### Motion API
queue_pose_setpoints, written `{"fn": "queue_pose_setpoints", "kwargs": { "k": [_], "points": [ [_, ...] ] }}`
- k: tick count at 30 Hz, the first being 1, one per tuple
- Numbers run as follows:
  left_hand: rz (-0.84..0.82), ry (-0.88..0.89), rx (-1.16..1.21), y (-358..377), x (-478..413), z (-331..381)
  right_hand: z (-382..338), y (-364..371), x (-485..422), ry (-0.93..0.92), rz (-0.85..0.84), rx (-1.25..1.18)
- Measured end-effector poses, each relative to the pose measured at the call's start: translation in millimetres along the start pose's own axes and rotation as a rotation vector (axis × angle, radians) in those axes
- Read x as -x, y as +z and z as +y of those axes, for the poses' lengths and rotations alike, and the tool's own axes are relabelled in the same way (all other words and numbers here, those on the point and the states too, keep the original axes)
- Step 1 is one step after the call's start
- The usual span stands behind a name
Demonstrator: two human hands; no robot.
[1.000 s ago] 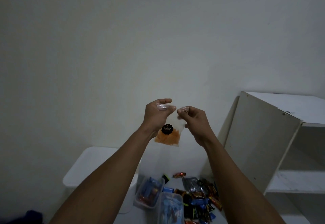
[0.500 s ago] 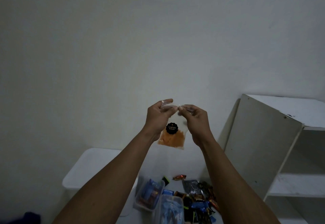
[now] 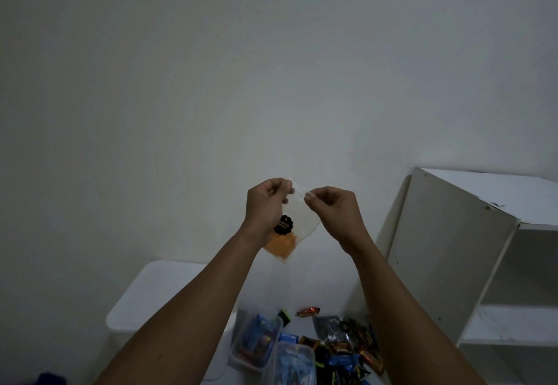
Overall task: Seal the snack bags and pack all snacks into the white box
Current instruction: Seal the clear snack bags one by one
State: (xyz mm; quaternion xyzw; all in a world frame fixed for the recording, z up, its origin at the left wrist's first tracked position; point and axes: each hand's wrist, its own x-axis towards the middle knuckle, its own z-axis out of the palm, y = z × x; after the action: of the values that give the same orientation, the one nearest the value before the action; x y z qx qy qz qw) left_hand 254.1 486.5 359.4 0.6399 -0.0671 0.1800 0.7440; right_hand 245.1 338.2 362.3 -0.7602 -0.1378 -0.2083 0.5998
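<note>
I hold a small clear snack bag (image 3: 297, 226) up in front of the wall. It has a black round label and orange crumbs in its lower corner, and it hangs tilted. My left hand (image 3: 265, 206) pinches the bag's top edge at the left. My right hand (image 3: 333, 212) pinches the same edge at the right. The white box (image 3: 145, 300) stands low on the left, partly behind my left forearm. Loose wrapped snacks (image 3: 341, 342) lie on the floor below my hands.
Two clear plastic tubs (image 3: 256, 342) with blue packets stand by the pile of snacks. A white open shelf unit (image 3: 453, 251) fills the right side. A plain wall takes up the upper view. A dark blue thing (image 3: 49, 378) shows at the bottom left corner.
My hands have drawn apart along the bag's top edge. The bag has tilted, its crumbs now in the lower left corner.
</note>
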Motion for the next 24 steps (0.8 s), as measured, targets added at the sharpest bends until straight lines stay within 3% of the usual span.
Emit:
{"fn": "queue_pose_setpoints", "kwargs": {
  "k": [3, 8, 16, 24],
  "points": [
    [-0.132, 0.065, -0.127, -1, 4, -2, -4, -4, -5, -0.09, -0.055, 0.157],
    [-0.134, 0.033, -0.123, -2, 4, -10, -4, -4, -9, -0.098, -0.14, 0.303],
    [0.046, -0.003, -0.098, -1, 6, -24, 15, 12, -7, -0.115, -0.228, 0.678],
    [0.166, -0.078, -0.011, -21, -2, -27, 46, 14, 21, -0.105, -0.219, 0.727]
  ]
}}
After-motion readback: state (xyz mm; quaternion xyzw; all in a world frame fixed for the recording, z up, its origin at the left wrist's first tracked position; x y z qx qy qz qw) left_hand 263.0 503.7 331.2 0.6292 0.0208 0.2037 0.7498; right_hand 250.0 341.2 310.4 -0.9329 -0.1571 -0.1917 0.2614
